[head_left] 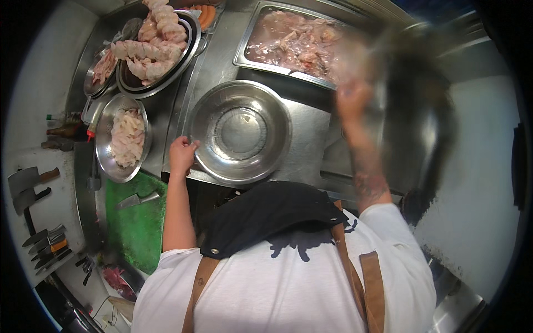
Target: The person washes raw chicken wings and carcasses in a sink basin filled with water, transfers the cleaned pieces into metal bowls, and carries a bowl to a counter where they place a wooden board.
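A wide stainless steel bowl [243, 131] stands on the steel counter before me, its inside wet and shiny. My left hand [183, 155] is at the bowl's left rim, thumb and fingers pinched on or right beside its edge. My right hand [354, 98] is blurred, near the right end of a rectangular steel pan [239, 56]. That pan holds pieces of raw meat [297, 48] in pinkish liquid. Whether my right hand holds anything is not clear, as a blur covers the area just beyond it.
Left of the bowl stand a perforated steel colander [143, 160] with pale raw pieces and nested bowls [195, 52] heaped with raw poultry. A knife [137, 200] lies on a green cutting board [133, 229]. More knives [46, 245] hang on the left wall. A sink basin [416, 154] is at right.
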Action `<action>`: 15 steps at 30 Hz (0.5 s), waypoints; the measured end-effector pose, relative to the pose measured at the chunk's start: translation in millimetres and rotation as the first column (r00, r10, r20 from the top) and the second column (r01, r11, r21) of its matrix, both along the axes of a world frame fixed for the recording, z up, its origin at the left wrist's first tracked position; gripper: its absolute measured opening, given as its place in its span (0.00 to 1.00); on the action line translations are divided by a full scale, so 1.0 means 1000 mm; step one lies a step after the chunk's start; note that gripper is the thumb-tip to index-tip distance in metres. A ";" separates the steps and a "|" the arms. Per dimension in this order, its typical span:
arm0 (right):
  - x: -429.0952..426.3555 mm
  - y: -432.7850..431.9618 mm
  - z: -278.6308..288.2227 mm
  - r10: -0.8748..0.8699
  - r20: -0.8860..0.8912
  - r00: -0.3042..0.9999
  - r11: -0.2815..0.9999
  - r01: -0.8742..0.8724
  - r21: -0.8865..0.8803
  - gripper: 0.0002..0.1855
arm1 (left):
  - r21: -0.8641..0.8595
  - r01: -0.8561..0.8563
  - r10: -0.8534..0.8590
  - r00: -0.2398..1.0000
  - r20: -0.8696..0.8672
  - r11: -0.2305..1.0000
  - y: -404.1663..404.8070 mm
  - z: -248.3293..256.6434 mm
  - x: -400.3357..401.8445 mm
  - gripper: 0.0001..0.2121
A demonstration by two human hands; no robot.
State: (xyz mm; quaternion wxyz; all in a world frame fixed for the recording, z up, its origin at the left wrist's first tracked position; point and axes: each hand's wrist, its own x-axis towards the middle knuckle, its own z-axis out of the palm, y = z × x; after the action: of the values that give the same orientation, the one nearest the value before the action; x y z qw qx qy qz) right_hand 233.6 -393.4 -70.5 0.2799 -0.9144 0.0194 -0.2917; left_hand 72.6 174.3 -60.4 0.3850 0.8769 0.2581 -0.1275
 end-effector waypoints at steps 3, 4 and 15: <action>-0.090 0.058 -0.007 0.283 -0.365 0.887 0.853 -0.059 0.518 0.29 | -0.151 0.136 -0.091 0.957 0.276 0.979 -0.046 0.008 -0.004 0.10; -0.124 0.067 -0.030 0.135 -0.597 0.791 0.936 0.097 0.340 0.34 | -0.377 0.140 -0.005 0.941 0.338 0.915 -0.072 0.020 0.001 0.08; -0.262 -0.019 -0.049 -0.128 -0.784 0.608 0.764 0.565 0.313 0.35 | 0.165 0.736 -0.522 0.286 0.804 0.657 -0.331 0.161 0.016 0.08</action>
State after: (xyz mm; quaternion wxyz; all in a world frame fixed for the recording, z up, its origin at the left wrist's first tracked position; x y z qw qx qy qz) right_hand -28.5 -412.7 -119.3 0.4254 -0.8129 0.3933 0.0598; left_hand 88.5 -156.8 100.5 0.4748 0.8086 -0.3305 0.1075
